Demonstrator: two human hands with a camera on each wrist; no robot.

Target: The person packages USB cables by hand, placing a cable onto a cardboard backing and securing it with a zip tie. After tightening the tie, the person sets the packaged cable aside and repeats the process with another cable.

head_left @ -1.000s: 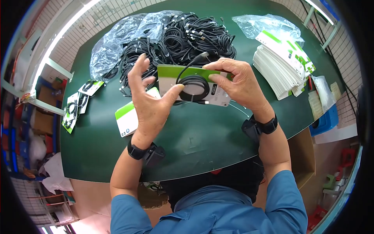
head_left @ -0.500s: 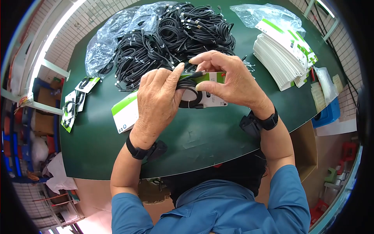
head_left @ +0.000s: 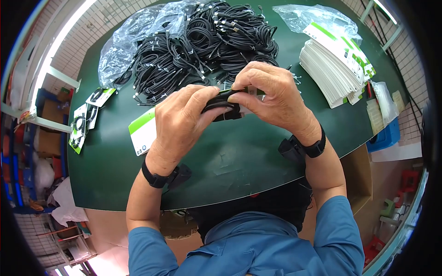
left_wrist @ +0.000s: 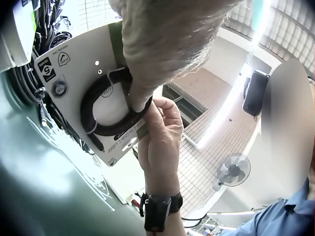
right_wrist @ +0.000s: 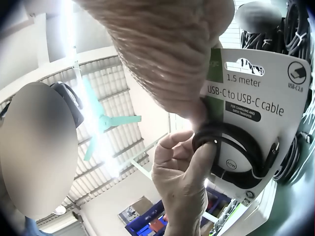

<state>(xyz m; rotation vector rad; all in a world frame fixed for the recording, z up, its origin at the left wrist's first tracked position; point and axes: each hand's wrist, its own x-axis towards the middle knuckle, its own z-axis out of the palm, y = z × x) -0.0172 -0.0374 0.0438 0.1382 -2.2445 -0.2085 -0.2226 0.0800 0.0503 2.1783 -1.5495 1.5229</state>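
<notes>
A black coiled USB-C cable (right_wrist: 246, 142) lies against a white and green backing card (right_wrist: 266, 73) printed "1.5 meter". My left hand (head_left: 179, 119) grips coil and card from the left, its thumb over the loop. From the right, my right hand (head_left: 276, 96) pinches the cable and card at the top edge between thumb and forefinger. In the left wrist view the coil (left_wrist: 88, 108) sits on the card's face with thin ties (left_wrist: 91, 127) around it. Both hands hold it above the table, fingertips close together.
A heap of black cables (head_left: 207, 46) covers the table's back, beside clear plastic bags (head_left: 119, 55). Stacked cards (head_left: 327, 73) stand at right. Loose cards (head_left: 143, 131) lie left of the hands, carded cables (head_left: 85, 122) at the far left. A blue bin (head_left: 384, 138) stands at right.
The left hand has come in from open fingers to grip the coil. The right hand's thumb and forefinger have closed on the top edge. The card has tilted, showing less of its face.
</notes>
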